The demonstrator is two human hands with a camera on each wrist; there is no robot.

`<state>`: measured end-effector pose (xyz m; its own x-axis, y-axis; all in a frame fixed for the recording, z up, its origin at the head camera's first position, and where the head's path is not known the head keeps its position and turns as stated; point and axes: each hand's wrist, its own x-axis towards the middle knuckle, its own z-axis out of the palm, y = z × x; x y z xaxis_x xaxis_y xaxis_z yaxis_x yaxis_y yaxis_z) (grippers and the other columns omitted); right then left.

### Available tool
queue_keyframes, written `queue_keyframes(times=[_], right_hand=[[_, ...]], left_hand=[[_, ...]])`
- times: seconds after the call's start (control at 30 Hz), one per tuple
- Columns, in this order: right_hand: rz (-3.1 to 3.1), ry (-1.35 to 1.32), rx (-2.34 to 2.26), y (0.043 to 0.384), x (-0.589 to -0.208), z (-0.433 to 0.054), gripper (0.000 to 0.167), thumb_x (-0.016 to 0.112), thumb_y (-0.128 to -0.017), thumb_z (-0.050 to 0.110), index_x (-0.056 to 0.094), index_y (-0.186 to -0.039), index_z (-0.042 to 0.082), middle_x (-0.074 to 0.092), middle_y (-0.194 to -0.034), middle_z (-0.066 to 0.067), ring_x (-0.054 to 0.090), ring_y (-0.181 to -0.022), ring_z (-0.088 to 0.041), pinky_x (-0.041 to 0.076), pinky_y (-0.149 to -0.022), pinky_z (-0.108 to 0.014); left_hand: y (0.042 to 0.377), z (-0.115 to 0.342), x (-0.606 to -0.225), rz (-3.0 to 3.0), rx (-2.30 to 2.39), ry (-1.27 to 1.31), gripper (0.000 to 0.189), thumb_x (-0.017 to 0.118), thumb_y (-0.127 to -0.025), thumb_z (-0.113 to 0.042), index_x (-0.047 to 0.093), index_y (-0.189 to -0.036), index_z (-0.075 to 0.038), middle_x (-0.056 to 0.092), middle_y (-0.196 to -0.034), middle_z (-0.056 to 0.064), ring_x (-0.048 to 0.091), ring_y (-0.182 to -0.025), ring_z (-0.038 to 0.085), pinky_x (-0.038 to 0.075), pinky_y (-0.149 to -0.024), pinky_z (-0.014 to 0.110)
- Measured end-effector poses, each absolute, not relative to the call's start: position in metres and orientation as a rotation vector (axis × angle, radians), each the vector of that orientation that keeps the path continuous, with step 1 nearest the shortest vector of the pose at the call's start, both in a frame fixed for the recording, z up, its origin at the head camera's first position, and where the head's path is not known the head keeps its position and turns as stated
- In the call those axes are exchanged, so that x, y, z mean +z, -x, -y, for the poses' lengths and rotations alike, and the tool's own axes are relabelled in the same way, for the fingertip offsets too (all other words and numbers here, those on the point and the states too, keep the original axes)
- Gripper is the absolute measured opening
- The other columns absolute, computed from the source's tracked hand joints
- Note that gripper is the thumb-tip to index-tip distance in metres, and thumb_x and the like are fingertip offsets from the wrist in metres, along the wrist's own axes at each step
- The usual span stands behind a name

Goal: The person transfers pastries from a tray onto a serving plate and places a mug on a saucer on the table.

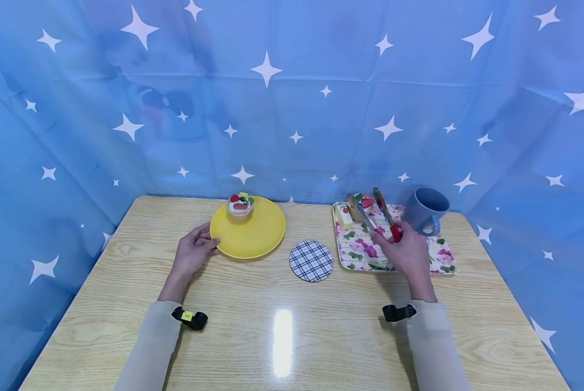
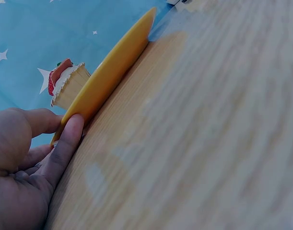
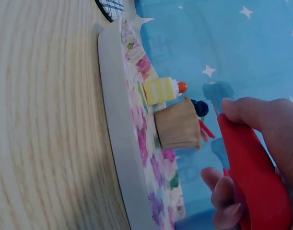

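Observation:
My left hand (image 1: 194,251) holds the left rim of a round yellow plate (image 1: 252,239) between thumb and fingers. On the plate's far left part sits a toy cupcake (image 2: 72,86) with white cream and red fruit. In my right hand (image 1: 405,248) is a pair of tongs (image 3: 251,177) with red handles. Their two arms are spread, with the tips over the far left of a floral tray (image 1: 355,254). A tan toy cupcake (image 3: 177,125) with dark berries and red pieces stands on the tray near the tips. Beside it is a yellow-and-white cake slice (image 1: 343,216) topped with a red ball.
A blue-grey mug (image 1: 426,209) stands at the tray's far right, close to my right hand. Between plate and tray lies a round checked coaster (image 1: 311,261). The wooden table (image 1: 233,326) backs onto a blue curtain (image 1: 321,125) with white stars.

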<state>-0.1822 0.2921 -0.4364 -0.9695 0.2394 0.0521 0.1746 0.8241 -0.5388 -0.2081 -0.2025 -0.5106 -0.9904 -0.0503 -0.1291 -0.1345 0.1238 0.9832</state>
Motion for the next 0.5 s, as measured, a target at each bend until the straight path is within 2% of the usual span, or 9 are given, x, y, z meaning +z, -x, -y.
queue_keyframes(times=[0.27, 0.5], right_hand=[[2.88, 0.3, 0.803, 0.183, -0.444, -0.296, 0.083, 0.065, -0.089, 0.069, 0.056, -0.132, -0.002, 0.065, -0.095, -0.018, 0.06, -0.082, -0.032, 0.049, -0.057, -0.031], [2.882, 0.288, 0.771, 0.187, -0.453, -0.3, 0.083, 0.064, -0.09, 0.069, 0.057, -0.133, -0.003, 0.066, -0.093, -0.018, 0.061, -0.076, -0.03, 0.047, -0.053, -0.026]], left_hand=[[0.207, 0.203, -0.509, -2.297, 2.038, 0.178, 0.065, 0.068, -0.099, -0.01, 0.04, -0.157, -0.01, 0.055, -0.106, 0.006, 0.067, -0.078, 0.003, 0.068, -0.078, 0.023], [0.207, 0.203, -0.509, -2.301, 2.032, 0.18, 0.064, 0.068, -0.099, -0.01, 0.04, -0.158, -0.01, 0.055, -0.108, 0.007, 0.067, -0.079, 0.003, 0.068, -0.078, 0.022]])
